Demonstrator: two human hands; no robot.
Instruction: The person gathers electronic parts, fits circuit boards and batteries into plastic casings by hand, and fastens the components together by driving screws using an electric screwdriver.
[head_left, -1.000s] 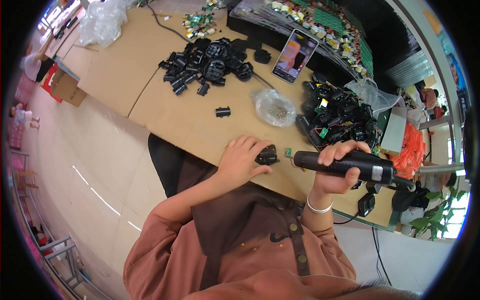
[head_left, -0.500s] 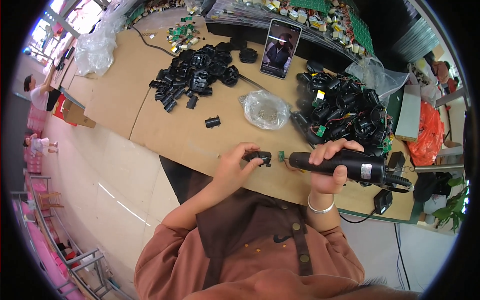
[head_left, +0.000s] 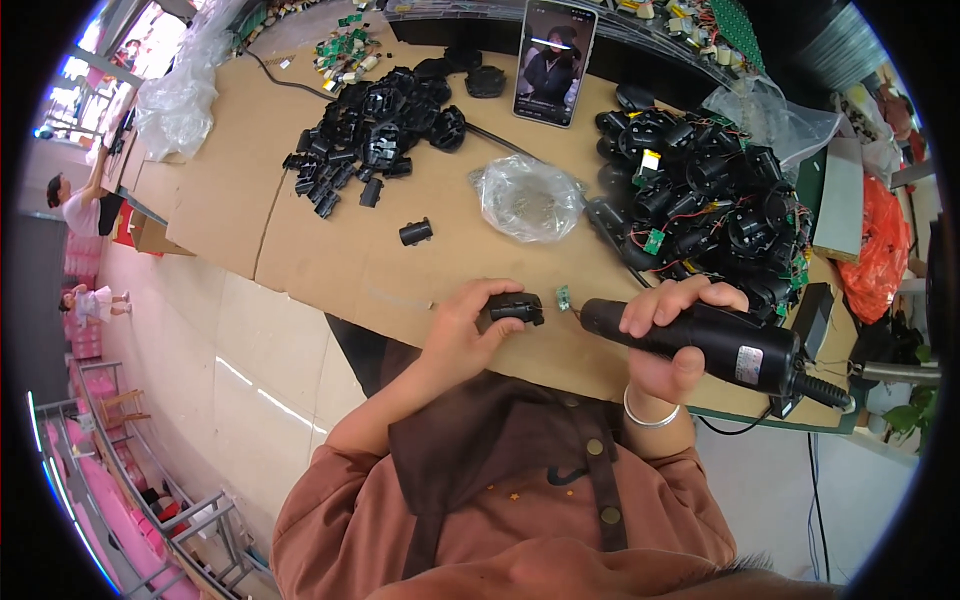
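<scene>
Cardboard (head_left: 345, 255) lies under a clear plastic bag (head_left: 527, 197). On the bag's near side, the left hand (head_left: 464, 325) pinches a black casing (head_left: 512, 308); to the bag's near right, the right hand (head_left: 655, 370) wraps around a black driver (head_left: 725, 348).

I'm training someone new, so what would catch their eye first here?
Probably the thick black cylindrical tool in the right hand, its tip pointing toward the small black plastic part in the left hand. Next, the heap of black plastic parts with red wires at the right of the brown table, and the lit rectangular phone at its back.
</scene>
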